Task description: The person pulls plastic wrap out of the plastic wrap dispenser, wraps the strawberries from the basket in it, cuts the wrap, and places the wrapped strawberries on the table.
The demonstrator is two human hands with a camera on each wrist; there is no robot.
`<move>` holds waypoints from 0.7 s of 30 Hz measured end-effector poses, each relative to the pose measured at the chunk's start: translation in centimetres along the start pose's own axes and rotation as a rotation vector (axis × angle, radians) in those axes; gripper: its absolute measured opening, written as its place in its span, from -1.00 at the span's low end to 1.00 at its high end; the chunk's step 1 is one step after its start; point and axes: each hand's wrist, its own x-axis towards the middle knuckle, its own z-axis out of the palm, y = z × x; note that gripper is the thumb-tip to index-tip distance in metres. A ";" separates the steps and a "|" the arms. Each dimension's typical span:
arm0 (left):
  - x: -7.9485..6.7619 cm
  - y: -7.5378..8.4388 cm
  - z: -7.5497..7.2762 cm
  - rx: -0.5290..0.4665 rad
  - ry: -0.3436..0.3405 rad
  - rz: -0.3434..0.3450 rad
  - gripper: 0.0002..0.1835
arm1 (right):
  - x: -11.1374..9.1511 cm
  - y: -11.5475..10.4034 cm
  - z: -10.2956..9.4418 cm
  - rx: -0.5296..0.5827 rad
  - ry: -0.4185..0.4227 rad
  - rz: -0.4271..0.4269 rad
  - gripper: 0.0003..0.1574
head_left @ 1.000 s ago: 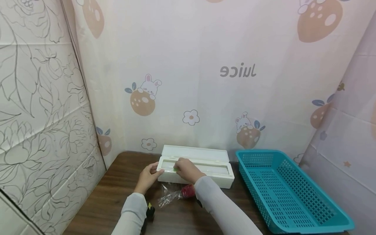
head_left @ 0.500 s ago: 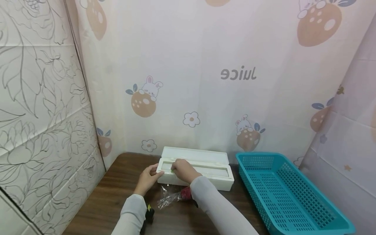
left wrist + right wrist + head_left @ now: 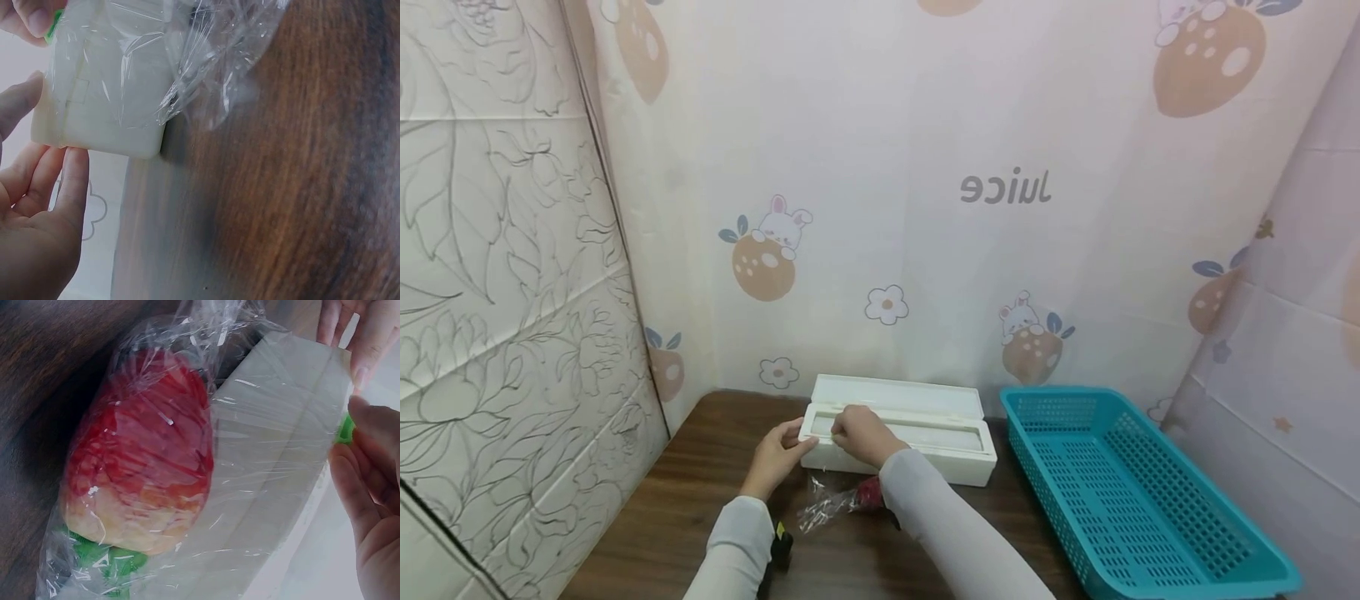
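Note:
A long white cling film dispenser (image 3: 925, 465) lies on the table with its lid (image 3: 898, 395) raised. My left hand (image 3: 775, 457) grips its left end, thumb on top and fingers against the end wall in the left wrist view. At the front edge, near that end, my right hand (image 3: 863, 437) pinches a small green slide cutter (image 3: 345, 429). Clear cling film (image 3: 144, 56) hangs over the dispenser's front. Below it lies a red and cream fruit-like thing (image 3: 140, 444) with a green end, covered in the film; in the head view my right sleeve partly hides it.
A turquoise plastic basket (image 3: 1281, 575) stands to the right of the dispenser. Beside my left wrist is a black object (image 3: 781, 547) with a yellow mark. Behind the brown wooden table (image 3: 700, 475) hangs a printed curtain (image 3: 887, 208).
My right hand has slid left along the dispenser's front edge with the green slide cutter, closer to my left hand. The left hand has kept its hold on the end.

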 end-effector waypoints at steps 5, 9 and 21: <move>0.0 0.2 0.1 0.011 -0.005 -0.018 -0.34 | -0.1 0.1 0.1 0.027 -0.010 0.028 -0.85; 0.0 0.3 0.1 0.012 -0.005 -0.023 -0.33 | 0.0 0.0 -0.3 0.028 -0.009 0.015 -0.85; 0.1 -0.1 0.0 0.028 -0.002 -0.016 -0.34 | 0.3 -1.0 0.0 0.013 -0.002 -0.079 -0.70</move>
